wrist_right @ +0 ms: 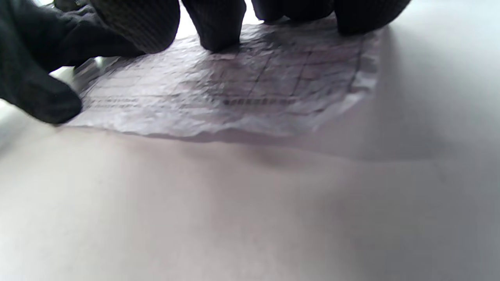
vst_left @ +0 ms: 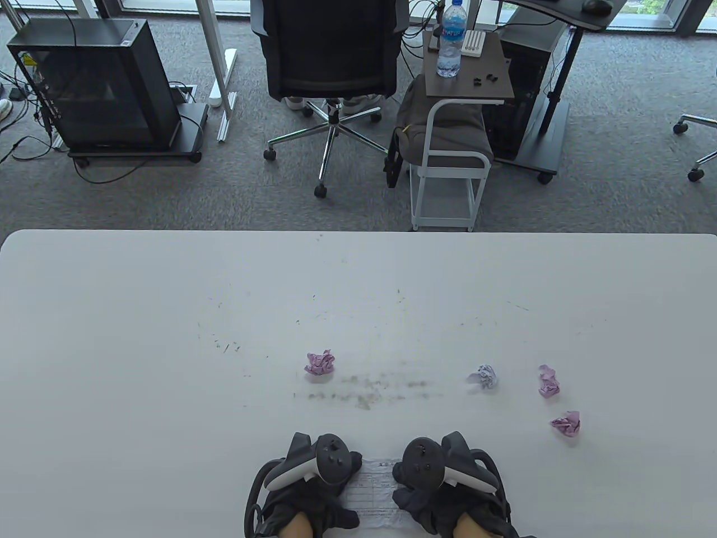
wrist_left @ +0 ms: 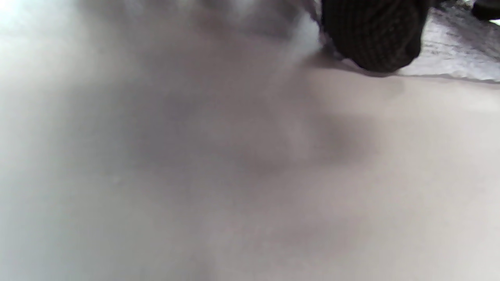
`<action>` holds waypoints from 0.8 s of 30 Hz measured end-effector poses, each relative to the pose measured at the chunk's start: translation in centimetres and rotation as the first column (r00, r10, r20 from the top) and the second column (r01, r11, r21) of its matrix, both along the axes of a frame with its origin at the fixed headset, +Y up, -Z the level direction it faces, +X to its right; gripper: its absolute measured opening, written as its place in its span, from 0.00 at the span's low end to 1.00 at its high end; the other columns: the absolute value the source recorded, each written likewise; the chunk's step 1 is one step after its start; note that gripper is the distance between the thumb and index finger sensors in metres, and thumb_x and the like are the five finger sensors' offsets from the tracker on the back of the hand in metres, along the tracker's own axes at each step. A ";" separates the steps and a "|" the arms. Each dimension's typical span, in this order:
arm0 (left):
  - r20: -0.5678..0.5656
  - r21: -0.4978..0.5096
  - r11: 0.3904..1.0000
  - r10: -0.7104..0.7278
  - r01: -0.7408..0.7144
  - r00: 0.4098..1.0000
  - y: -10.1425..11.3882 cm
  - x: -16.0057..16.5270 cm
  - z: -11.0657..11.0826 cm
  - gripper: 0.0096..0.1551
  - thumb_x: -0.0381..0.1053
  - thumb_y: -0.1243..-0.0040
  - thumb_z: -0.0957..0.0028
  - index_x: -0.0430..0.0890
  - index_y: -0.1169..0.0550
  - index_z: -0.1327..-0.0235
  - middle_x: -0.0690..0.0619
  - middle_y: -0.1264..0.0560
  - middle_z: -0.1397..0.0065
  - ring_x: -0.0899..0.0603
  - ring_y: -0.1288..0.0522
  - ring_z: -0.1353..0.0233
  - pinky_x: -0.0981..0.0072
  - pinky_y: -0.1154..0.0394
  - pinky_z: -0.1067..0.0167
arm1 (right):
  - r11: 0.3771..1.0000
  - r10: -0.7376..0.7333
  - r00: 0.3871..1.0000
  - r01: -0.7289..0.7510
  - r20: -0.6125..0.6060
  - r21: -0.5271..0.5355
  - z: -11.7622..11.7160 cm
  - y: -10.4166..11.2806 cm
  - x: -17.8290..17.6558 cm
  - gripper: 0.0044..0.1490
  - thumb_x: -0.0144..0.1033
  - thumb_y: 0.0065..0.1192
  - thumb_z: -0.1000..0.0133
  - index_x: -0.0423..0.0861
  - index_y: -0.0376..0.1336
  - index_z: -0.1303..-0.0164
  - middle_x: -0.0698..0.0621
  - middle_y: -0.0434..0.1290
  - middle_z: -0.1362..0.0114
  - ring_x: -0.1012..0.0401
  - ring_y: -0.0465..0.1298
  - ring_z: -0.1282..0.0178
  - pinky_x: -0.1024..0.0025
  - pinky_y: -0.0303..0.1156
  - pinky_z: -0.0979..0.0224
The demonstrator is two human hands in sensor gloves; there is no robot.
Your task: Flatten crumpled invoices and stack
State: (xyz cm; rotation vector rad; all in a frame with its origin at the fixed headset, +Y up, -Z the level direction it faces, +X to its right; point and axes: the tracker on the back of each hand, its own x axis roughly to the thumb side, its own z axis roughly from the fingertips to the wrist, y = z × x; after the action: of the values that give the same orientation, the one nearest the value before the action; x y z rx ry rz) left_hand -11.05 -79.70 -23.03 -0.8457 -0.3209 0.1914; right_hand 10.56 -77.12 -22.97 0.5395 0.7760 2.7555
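Your left hand (vst_left: 313, 476) and right hand (vst_left: 442, 476) lie flat on one opened invoice (vst_left: 374, 493) at the near bench (vst_left: 140, 336) edge, the sheet between and under them. Neither grip clenches: your right fingertips (wrist_right: 218, 27) press its far edge. Four crumpled invoices sit apart, further out: one (vst_left: 320, 363) centre-left, three (vst_left: 549, 381) right.
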 end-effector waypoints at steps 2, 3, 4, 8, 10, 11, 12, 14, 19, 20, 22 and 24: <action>-0.001 0.001 1.000 0.001 -0.001 1.000 0.0 0.0 0.0 0.54 0.62 0.37 0.48 0.62 0.60 0.24 0.46 0.78 0.26 0.22 0.80 0.30 0.24 0.66 0.38 | 1.000 0.000 0.999 0.000 0.041 0.017 -0.3 0.2 0.7 0.30 0.50 0.55 0.37 0.46 0.59 0.30 0.39 0.47 0.17 0.41 0.53 0.24 0.41 0.62 0.33; -0.001 -0.001 1.000 0.002 -0.002 1.000 0.0 0.0 0.0 0.54 0.62 0.37 0.48 0.62 0.60 0.24 0.46 0.78 0.26 0.22 0.80 0.30 0.24 0.66 0.38 | 1.000 0.002 0.998 -0.004 0.064 0.028 -0.4 0.3 1.1 0.28 0.50 0.55 0.37 0.46 0.61 0.32 0.39 0.49 0.17 0.41 0.55 0.24 0.41 0.62 0.33; -0.001 -0.001 1.000 0.002 -0.002 1.000 0.0 0.0 0.0 0.54 0.62 0.36 0.48 0.62 0.60 0.24 0.46 0.78 0.26 0.22 0.80 0.30 0.24 0.66 0.38 | 1.000 0.005 0.997 -0.008 0.083 0.030 -0.6 0.4 1.5 0.27 0.50 0.56 0.37 0.46 0.63 0.34 0.39 0.50 0.17 0.41 0.56 0.25 0.41 0.63 0.33; -0.002 0.000 1.000 0.006 -0.006 1.000 -0.1 0.0 0.0 0.54 0.62 0.37 0.48 0.62 0.60 0.24 0.46 0.78 0.26 0.22 0.80 0.30 0.24 0.66 0.38 | 0.999 0.003 0.986 -0.011 0.166 0.047 -0.8 0.6 3.1 0.26 0.49 0.57 0.38 0.42 0.67 0.40 0.38 0.54 0.19 0.40 0.58 0.26 0.43 0.64 0.33; -0.003 0.000 1.000 0.010 -0.010 1.000 -0.1 0.0 0.0 0.54 0.61 0.36 0.48 0.61 0.60 0.24 0.46 0.78 0.26 0.22 0.80 0.30 0.24 0.66 0.39 | 0.999 0.009 0.982 -0.018 0.190 0.045 -0.9 0.7 3.6 0.26 0.49 0.57 0.38 0.41 0.67 0.41 0.38 0.54 0.19 0.40 0.59 0.27 0.43 0.64 0.34; -0.004 -0.001 1.000 0.012 -0.012 1.000 -0.1 0.0 0.0 0.54 0.61 0.36 0.48 0.61 0.60 0.24 0.46 0.78 0.26 0.22 0.80 0.30 0.24 0.66 0.39 | 0.999 0.008 0.981 -0.018 0.195 0.050 -0.9 0.7 3.8 0.27 0.49 0.57 0.38 0.41 0.68 0.41 0.38 0.55 0.19 0.40 0.59 0.27 0.43 0.64 0.34; -0.003 -0.002 1.000 0.014 -0.014 1.000 -0.1 0.0 0.0 0.54 0.61 0.36 0.48 0.61 0.60 0.24 0.46 0.78 0.26 0.22 0.81 0.30 0.24 0.66 0.39 | 0.998 0.003 0.981 -0.016 0.195 0.064 -0.9 0.8 3.9 0.27 0.49 0.57 0.38 0.40 0.68 0.42 0.37 0.55 0.19 0.39 0.60 0.27 0.44 0.65 0.34; -0.003 -0.002 1.000 0.019 -0.019 1.000 -0.1 0.0 0.0 0.54 0.61 0.36 0.48 0.61 0.60 0.24 0.45 0.78 0.26 0.22 0.81 0.30 0.24 0.66 0.39 | 0.995 -0.011 0.981 -0.009 0.195 0.101 -0.9 1.0 4.2 0.29 0.49 0.57 0.38 0.38 0.69 0.42 0.37 0.56 0.20 0.39 0.60 0.27 0.44 0.65 0.34; -0.001 0.005 1.000 0.026 -0.026 1.000 -0.1 -0.1 0.0 0.54 0.61 0.36 0.47 0.60 0.59 0.23 0.45 0.77 0.26 0.21 0.80 0.30 0.23 0.66 0.39 | 0.973 -0.140 0.989 0.130 0.039 0.190 -0.2 2.3 2.7 0.29 0.50 0.57 0.39 0.39 0.68 0.41 0.38 0.55 0.19 0.40 0.60 0.26 0.43 0.65 0.34; 0.001 0.005 1.000 0.025 -0.025 1.000 -0.1 0.0 0.0 0.54 0.61 0.36 0.47 0.60 0.59 0.23 0.45 0.77 0.26 0.21 0.80 0.30 0.23 0.66 0.39 | 0.970 -0.149 0.989 0.148 -0.006 0.192 0.0 2.5 2.1 0.29 0.51 0.57 0.39 0.41 0.68 0.40 0.38 0.54 0.18 0.40 0.60 0.26 0.42 0.65 0.34; 0.005 0.000 1.000 0.026 -0.026 1.000 -0.1 -0.1 -0.1 0.54 0.60 0.35 0.47 0.60 0.59 0.23 0.44 0.77 0.26 0.21 0.80 0.30 0.23 0.66 0.39 | 0.970 -0.160 0.980 0.178 -0.117 0.163 0.6 2.6 0.2 0.29 0.51 0.57 0.39 0.42 0.68 0.39 0.38 0.53 0.18 0.41 0.59 0.25 0.41 0.65 0.33; 0.003 0.001 1.000 0.031 -0.031 1.000 -0.1 -0.1 -0.1 0.54 0.60 0.35 0.47 0.60 0.58 0.23 0.44 0.77 0.26 0.21 0.80 0.30 0.23 0.66 0.39 | 0.974 -0.160 0.959 0.192 -0.234 0.117 1.3 2.3 -2.0 0.29 0.51 0.56 0.39 0.43 0.67 0.38 0.39 0.54 0.18 0.41 0.59 0.25 0.40 0.65 0.33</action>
State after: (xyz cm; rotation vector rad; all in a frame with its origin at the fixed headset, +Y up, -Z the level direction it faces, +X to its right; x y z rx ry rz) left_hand -11.17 -79.79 -23.11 -0.8405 -0.3368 0.2188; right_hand 8.55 -74.80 -21.65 0.9140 0.5513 2.6241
